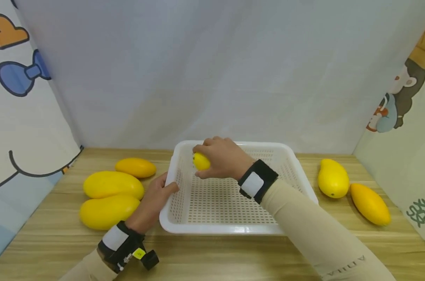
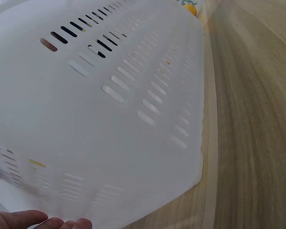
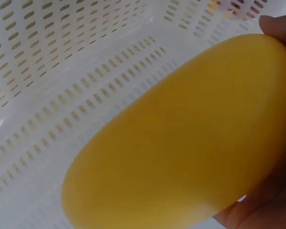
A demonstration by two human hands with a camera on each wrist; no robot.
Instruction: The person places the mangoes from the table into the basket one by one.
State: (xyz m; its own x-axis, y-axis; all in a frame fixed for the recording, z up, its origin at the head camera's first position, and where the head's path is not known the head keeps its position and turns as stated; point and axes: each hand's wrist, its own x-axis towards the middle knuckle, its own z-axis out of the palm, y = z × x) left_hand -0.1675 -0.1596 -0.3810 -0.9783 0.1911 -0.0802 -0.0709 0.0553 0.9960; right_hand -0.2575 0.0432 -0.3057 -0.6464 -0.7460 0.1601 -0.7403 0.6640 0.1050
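Observation:
A white perforated plastic basket [image 1: 233, 229] stands in the middle of the table. My right hand [image 1: 225, 158] is over the basket's left half and grips a yellow mango [image 1: 201, 161], fingers over the top and thumb below. Close up in the right wrist view, that mango [image 3: 181, 138] hangs against the basket's slotted walls. My left hand [image 1: 159, 199] holds the basket's left side, its thumb over the rim. The left wrist view has the fingertips [image 2: 50, 222] against the outer wall of the basket [image 2: 100, 119].
To the left lie two large yellow mangoes [image 1: 108, 210] and a smaller orange one [image 1: 136, 167]. On the right are a yellow mango [image 1: 333, 178] and an orange mango [image 1: 370, 204]. A pale curtain [image 1: 219, 78] closes off the back of the wooden table [image 1: 212, 257].

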